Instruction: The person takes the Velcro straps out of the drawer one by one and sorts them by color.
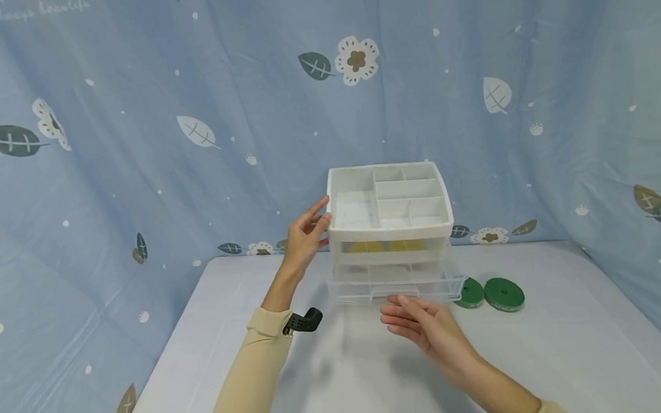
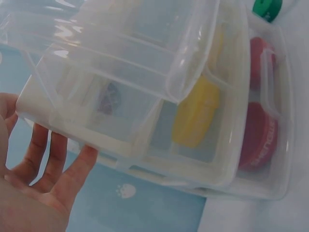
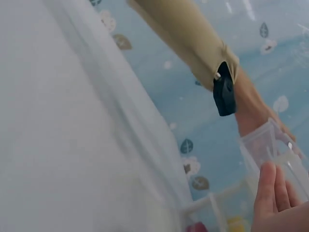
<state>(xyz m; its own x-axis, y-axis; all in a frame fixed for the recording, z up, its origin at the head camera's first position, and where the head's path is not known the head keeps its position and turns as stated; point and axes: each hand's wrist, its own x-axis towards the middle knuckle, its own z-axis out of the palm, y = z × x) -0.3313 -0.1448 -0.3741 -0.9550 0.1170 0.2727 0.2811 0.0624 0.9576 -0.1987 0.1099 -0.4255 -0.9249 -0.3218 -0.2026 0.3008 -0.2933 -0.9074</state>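
A white drawer organizer [image 1: 392, 234] with a compartmented top stands at the table's back. My left hand [image 1: 305, 238] touches its left side with the fingertips, seen again in the left wrist view [image 2: 48, 169]. From the front juts a clear drawer [image 1: 361, 291]. My right hand [image 1: 427, 332] is at that drawer's front, fingers fairly straight and close together; contact is unclear. In the left wrist view, a yellow roll [image 2: 197, 113] and red rolls [image 2: 260, 135] lie in the other drawers. A dark small thing [image 2: 109, 98] shows blurred through the plastic.
Two green rolls [image 1: 504, 294] lie on the white table [image 1: 578, 342], right of the organizer. A blue patterned curtain [image 1: 263, 107] hangs behind and along the sides. A black strap piece [image 1: 305, 320] sticks out from my left wrist.
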